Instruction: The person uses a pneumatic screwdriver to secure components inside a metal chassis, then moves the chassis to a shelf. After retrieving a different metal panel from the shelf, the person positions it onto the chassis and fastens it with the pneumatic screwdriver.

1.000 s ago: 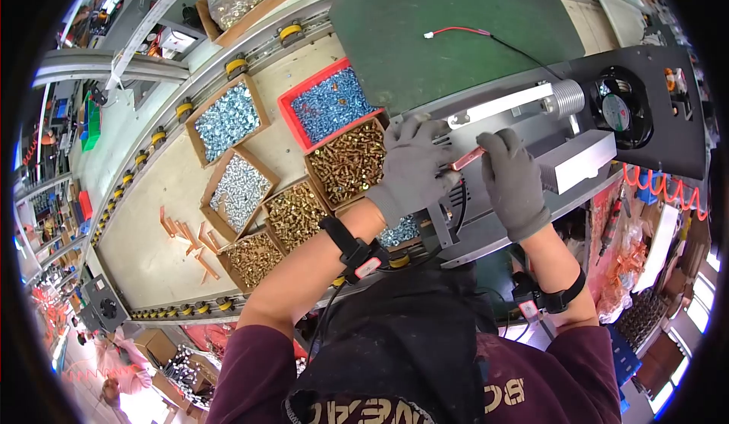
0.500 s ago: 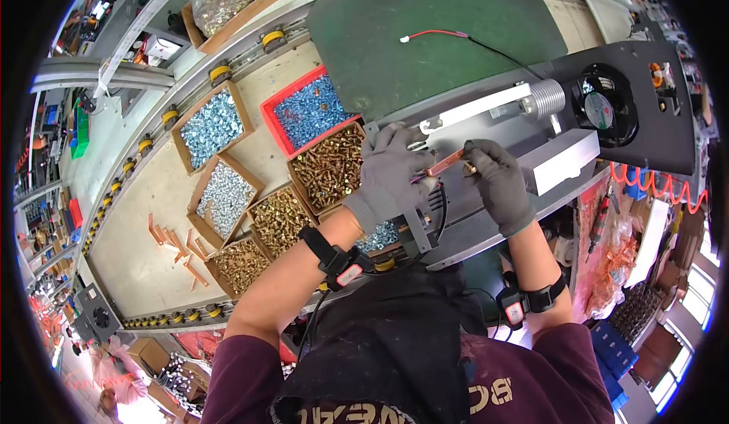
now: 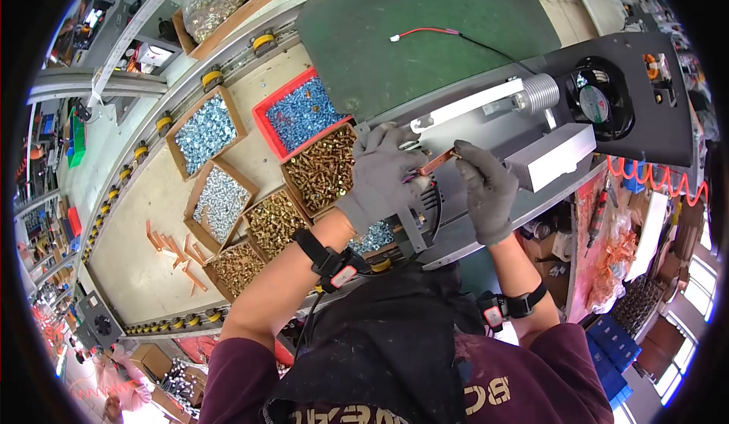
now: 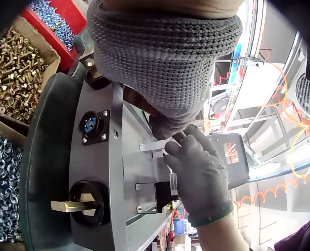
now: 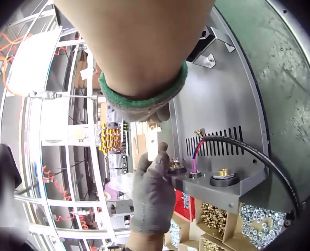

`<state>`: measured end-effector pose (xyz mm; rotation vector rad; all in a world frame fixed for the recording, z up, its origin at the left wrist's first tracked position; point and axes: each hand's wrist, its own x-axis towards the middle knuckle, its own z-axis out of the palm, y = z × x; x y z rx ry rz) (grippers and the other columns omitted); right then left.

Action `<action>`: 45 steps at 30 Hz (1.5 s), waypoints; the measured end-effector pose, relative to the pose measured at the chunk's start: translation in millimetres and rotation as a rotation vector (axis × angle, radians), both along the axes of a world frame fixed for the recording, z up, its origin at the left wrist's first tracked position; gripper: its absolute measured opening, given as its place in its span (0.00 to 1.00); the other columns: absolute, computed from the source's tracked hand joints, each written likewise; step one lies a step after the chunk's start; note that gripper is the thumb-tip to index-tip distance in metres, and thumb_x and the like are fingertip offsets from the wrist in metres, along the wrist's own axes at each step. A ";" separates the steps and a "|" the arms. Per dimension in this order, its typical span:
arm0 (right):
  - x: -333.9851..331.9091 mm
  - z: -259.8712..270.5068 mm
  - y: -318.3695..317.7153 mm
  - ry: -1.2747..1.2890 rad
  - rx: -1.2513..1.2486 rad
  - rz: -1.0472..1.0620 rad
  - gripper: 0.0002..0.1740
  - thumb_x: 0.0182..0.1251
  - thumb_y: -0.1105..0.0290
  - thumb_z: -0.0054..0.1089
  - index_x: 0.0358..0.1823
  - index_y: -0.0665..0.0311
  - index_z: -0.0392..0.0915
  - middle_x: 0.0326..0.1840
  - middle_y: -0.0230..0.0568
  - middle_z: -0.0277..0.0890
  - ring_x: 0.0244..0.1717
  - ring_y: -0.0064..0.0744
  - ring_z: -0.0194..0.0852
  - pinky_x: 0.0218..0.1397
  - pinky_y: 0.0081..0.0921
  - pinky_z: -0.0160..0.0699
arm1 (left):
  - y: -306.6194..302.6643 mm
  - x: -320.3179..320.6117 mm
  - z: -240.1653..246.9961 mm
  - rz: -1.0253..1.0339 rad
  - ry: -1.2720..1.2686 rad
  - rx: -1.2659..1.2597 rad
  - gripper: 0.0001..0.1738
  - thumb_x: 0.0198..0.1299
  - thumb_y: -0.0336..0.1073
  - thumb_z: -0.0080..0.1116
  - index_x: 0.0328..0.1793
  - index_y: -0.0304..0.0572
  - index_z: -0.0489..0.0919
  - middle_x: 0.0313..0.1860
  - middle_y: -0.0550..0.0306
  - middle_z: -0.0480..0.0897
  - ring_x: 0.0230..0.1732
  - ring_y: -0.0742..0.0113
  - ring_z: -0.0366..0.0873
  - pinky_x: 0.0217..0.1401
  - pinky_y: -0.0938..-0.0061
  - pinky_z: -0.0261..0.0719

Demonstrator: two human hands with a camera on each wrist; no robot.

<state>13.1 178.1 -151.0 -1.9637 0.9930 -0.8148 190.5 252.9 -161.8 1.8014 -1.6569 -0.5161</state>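
Note:
A copper strip (image 3: 436,162) lies between the two gloved hands, over the grey metal housing (image 3: 467,143). The left hand (image 3: 386,173) is at the housing's end panel and pinches the strip's near end; in the right wrist view the left hand (image 5: 152,198) has thumb and fingers at that end. At the other end, the right hand (image 3: 486,192) pinches with curled fingertips. In the left wrist view a small metal piece (image 4: 182,134) shows at the right hand's (image 4: 199,178) fingertips. The panel carries a blue-centred round socket (image 4: 90,124) and a brass terminal (image 4: 74,206).
Boxes of brass-coloured bolts (image 3: 323,167) and silver fasteners (image 3: 220,204) stand left of the housing, beside a red bin (image 3: 300,113). Loose copper strips (image 3: 178,249) lie farther left. A fan (image 3: 596,104) and a ribbed cylinder (image 3: 541,94) sit in the housing; a cable (image 5: 257,151) arches over its edge.
The head view has shifted, so the scene sits farther left. Both hands have stayed at the copper strip; the right hand's fingertips have changed position slightly at its far end.

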 end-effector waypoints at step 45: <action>18.3 -57.3 -11.0 0.421 -0.008 0.135 0.15 0.58 0.66 0.55 0.46 0.57 0.76 0.40 0.42 0.78 0.41 0.47 0.78 0.46 0.36 0.77 | -2.8 22.5 -4.9 -0.137 0.197 0.131 0.11 0.43 0.42 0.64 0.35 0.54 0.84 0.55 0.58 0.75 0.63 0.54 0.65 0.64 0.55 0.57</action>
